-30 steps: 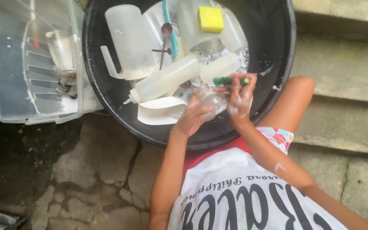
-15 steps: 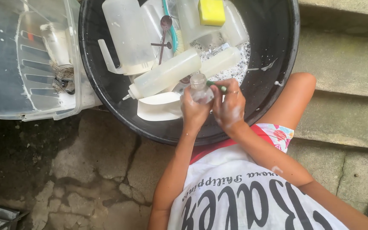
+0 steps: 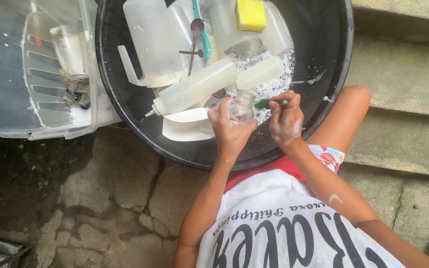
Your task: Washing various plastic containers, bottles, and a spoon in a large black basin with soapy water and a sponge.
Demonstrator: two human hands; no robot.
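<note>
Black basin [image 3: 323, 74], yellow sponge [image 3: 250, 14], green-handled brush [image 3: 269, 103], clear bottle [image 3: 240, 106].

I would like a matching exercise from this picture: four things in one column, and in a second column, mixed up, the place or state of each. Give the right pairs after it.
Things
1. small clear bottle
2. yellow sponge
3. green-handled brush
4. clear plastic bin

Places or states
A. lies on the containers at the far side of the black basin
B. stands on the ground, left of the basin
C. held in the left hand over the suds
D. gripped by the soapy right hand

Pairs: 1-C, 2-A, 3-D, 4-B
</note>
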